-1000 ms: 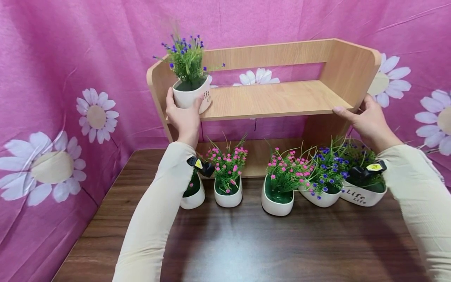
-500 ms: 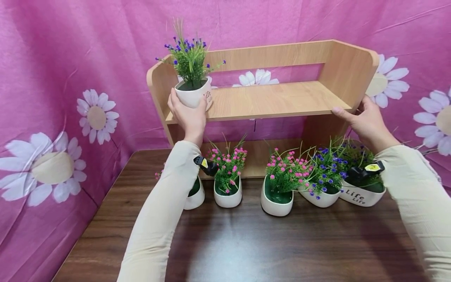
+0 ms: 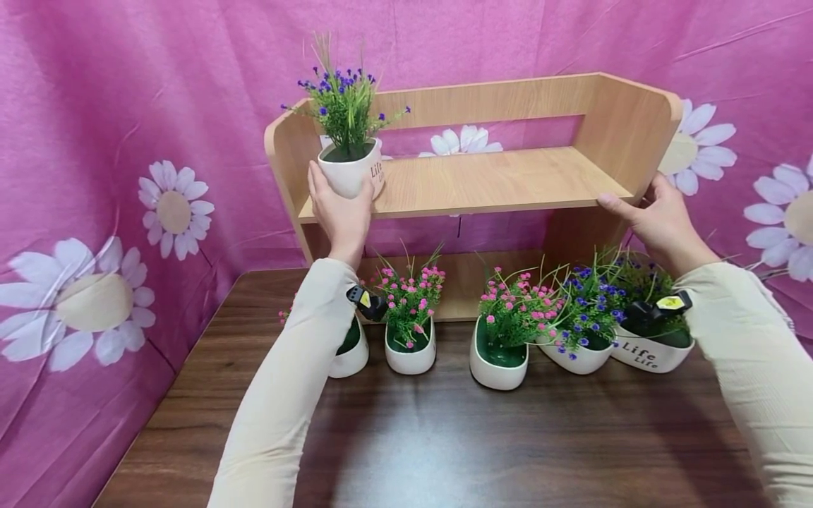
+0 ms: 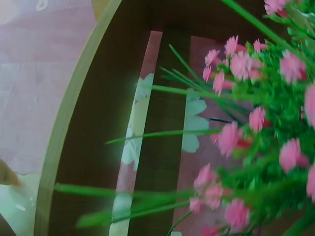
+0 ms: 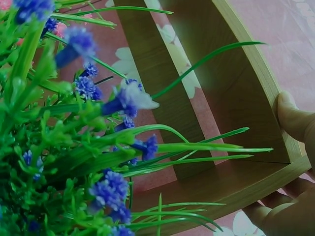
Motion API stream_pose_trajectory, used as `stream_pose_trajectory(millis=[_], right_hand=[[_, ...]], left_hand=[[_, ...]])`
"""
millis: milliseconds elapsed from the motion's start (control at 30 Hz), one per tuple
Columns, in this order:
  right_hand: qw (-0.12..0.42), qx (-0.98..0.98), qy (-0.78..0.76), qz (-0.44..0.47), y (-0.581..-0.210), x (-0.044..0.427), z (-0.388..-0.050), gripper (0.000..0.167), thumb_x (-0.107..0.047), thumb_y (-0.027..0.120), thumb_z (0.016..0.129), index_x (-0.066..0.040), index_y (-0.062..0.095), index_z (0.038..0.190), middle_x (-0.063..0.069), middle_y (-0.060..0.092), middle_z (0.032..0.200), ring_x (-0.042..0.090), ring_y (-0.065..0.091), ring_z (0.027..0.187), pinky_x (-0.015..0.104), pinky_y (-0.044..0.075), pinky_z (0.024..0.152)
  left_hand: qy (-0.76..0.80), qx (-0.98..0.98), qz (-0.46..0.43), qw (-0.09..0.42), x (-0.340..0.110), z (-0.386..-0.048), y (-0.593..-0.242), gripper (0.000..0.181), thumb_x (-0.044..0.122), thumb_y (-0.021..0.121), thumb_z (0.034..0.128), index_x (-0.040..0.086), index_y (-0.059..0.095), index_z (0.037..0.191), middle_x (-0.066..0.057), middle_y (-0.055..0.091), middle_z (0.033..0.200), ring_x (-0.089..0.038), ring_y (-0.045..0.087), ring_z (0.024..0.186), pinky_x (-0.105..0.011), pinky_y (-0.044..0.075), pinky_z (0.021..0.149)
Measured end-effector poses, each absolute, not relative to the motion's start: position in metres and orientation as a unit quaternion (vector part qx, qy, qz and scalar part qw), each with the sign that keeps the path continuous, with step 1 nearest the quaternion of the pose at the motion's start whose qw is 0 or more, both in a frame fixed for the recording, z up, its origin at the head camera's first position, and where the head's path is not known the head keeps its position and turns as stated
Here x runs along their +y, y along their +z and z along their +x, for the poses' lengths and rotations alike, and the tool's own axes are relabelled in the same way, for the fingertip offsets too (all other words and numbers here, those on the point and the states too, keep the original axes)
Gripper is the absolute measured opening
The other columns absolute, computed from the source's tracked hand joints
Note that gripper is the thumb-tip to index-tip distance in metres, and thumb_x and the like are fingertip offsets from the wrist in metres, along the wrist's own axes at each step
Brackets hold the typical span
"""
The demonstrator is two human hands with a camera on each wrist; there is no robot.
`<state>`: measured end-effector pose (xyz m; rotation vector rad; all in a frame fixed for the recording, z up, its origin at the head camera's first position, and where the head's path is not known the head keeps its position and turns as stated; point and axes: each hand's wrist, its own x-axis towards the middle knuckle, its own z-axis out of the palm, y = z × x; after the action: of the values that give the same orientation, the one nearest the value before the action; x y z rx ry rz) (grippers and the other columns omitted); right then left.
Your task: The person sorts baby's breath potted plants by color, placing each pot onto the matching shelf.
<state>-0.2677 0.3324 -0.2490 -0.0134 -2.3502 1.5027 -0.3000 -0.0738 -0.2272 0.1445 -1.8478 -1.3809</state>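
Note:
In the head view my left hand (image 3: pixel 343 217) grips a white oval pot (image 3: pixel 348 175) of blue flowers from the front, thumb on its right side and fingers on its left. The pot is upright at the left end of the upper board of a wooden shelf (image 3: pixel 489 180); whether its base touches the board cannot be told. My right hand (image 3: pixel 663 222) holds the shelf's right side, thumb at the front edge of the board; the right wrist view shows this hand (image 5: pixel 290 206) on the wood too. Pink flowers (image 4: pixel 241 64) fill the right of the left wrist view.
Several potted plants line the table (image 3: pixel 406 437) before the shelf: a pot (image 3: pixel 351 356) partly behind the left sleeve, pink-flowered pots (image 3: pixel 411 360) (image 3: pixel 500 374), a blue-flowered pot (image 3: pixel 581 360) and a "Life" pot (image 3: pixel 654 353) near the right wrist. A pink flowered cloth (image 3: pixel 209 85) hangs behind.
My left hand has moved slightly right with the blue-flowered pot, which now stands straighter and a little farther in over the upper board. My right hand has stayed on the shelf's side.

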Motion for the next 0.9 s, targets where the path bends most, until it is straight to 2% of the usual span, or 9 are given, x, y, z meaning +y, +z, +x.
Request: stream_pose_trajectory(millis=[233, 533, 700, 900], right_hand=[[0.174, -0.834, 0.523, -0.008, -0.249, 0.332, -0.268, 0.07, -0.028, 0.065, 0.091, -0.016, 0.028, 0.148, 0.006, 0.043, 0.138, 0.011, 0.044, 0.122, 0.017, 0.038, 0.102], [0.174, -0.832, 0.526, -0.005, -0.25, 0.333, -0.268, 0.069, -0.026, 0.065, 0.091, -0.017, 0.028, 0.149, 0.007, 0.042, 0.138, 0.012, 0.044, 0.123, 0.009, 0.041, 0.091], [0.173, -0.83, 0.531, -0.004, -0.25, 0.334, -0.268, 0.069, -0.026, 0.066, 0.091, -0.017, 0.029, 0.148, 0.006, 0.042, 0.138, 0.012, 0.044, 0.123, 0.007, 0.04, 0.089], [0.171, -0.829, 0.533, -0.001, -0.249, 0.333, -0.27, 0.069, -0.025, 0.065, 0.091, -0.018, 0.028, 0.148, 0.007, 0.041, 0.14, 0.012, 0.042, 0.124, 0.009, 0.039, 0.093]], left_hand=[[-0.541, -0.753, 0.041, 0.372, -0.084, -0.298, -0.227, 0.082, 0.019, 0.076, 0.0783, -0.001, 0.034, 0.146, -0.012, 0.041, 0.148, -0.021, 0.04, 0.134, -0.02, 0.026, 0.111], [-0.532, -0.751, 0.037, 0.39, -0.083, -0.298, -0.228, 0.078, 0.02, 0.079, 0.078, 0.002, 0.041, 0.143, -0.011, 0.05, 0.141, -0.021, 0.046, 0.129, -0.021, 0.03, 0.109], [-0.533, -0.75, 0.031, 0.39, -0.084, -0.297, -0.229, 0.079, 0.02, 0.079, 0.0783, 0.0, 0.04, 0.144, -0.013, 0.049, 0.142, -0.021, 0.045, 0.13, -0.021, 0.03, 0.11], [-0.545, -0.744, 0.018, 0.386, -0.087, -0.294, -0.23, 0.08, 0.018, 0.078, 0.0797, -0.002, 0.036, 0.145, -0.014, 0.043, 0.146, -0.019, 0.04, 0.135, -0.016, 0.026, 0.111]])
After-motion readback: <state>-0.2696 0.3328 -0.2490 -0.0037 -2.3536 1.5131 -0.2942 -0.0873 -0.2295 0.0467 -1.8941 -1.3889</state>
